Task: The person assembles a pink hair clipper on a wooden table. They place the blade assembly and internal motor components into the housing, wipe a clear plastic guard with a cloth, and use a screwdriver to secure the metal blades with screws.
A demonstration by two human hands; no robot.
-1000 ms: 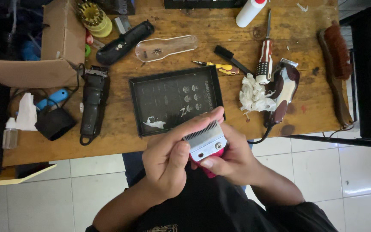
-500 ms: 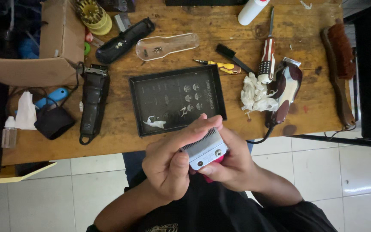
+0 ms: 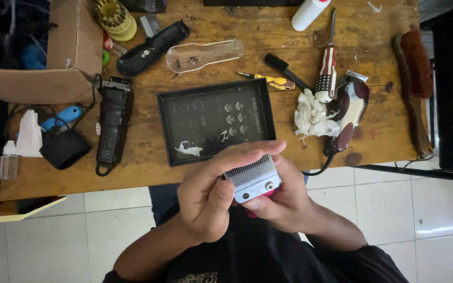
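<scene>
The left hand [image 3: 208, 196] and right hand [image 3: 284, 202] met in front of the chest, fingers curled inward, both gripping the clipper [image 3: 252, 183], forearms angled up from the torso.

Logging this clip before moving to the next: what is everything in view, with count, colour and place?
clipper blade: 1, silver on a red body, held in both hands
tray: 1, black, table centre
black clippers: 2, table left, second above
red clipper: 1, table right
clear cover: 1, above tray
screwdrivers: 2, striped one right; yellow beside
small brush: 1, black
tissue: 1, white
wooden brush: 1, right edge
carton: 1, brown, left
white bottle: 1, top
table: 1, wooden
left hand: on blade
right hand: under blade
</scene>
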